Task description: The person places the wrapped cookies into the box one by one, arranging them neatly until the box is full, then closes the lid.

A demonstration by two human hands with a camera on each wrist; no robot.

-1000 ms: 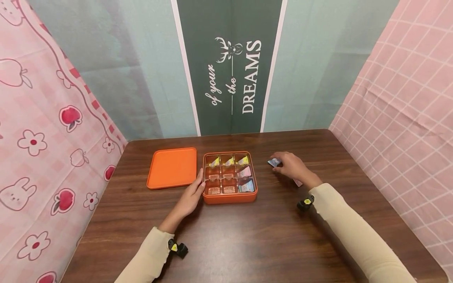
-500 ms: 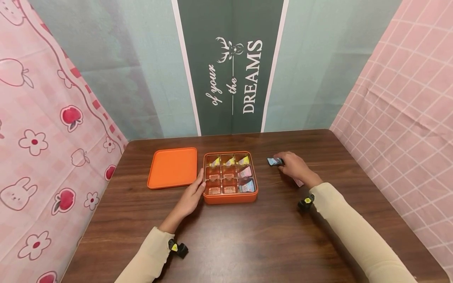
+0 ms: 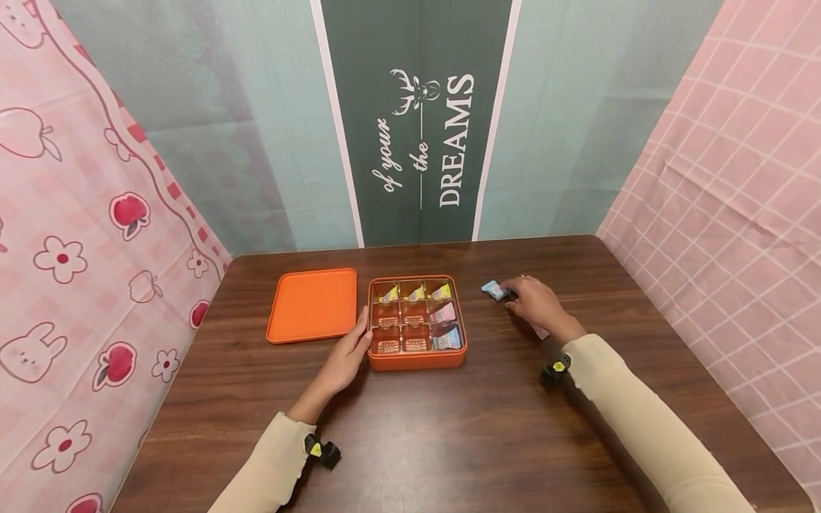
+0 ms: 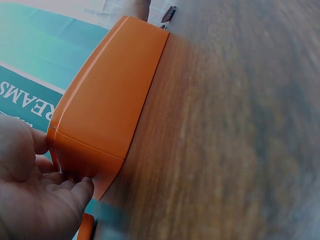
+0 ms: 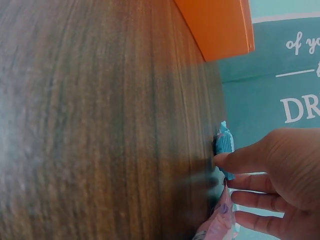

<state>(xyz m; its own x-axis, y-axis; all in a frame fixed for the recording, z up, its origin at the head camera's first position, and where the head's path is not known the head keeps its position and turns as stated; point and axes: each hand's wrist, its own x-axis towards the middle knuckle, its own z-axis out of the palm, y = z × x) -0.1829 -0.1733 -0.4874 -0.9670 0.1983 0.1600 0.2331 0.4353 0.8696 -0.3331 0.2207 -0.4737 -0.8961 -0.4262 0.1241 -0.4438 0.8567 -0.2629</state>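
Note:
My left hand (image 3: 343, 360) rests its fingers along the left side of an orange box (image 3: 417, 362); the left wrist view shows fingertips touching the box wall. Inside, a clear divided tray holds three yellow wrapped candies (image 3: 415, 293) along the back, with a pink one (image 3: 444, 312) and a blue one (image 3: 447, 338) down the right column. To the right of the box, my right hand (image 3: 537, 305) pinches another blue wrapped candy (image 5: 225, 142) at the tabletop. A pink wrapped candy (image 5: 220, 220) lies by the other fingers, mostly hidden in the head view.
An orange lid (image 3: 313, 305) lies flat to the left of the box. Everything sits on a dark wooden table (image 3: 423, 442). Printed cloths hang at the back (image 3: 256, 142) and on both sides.
The blue candy in my right fingers has turned, shifted slightly left and shows more of its wrapper. The left hand and the box have stayed put.

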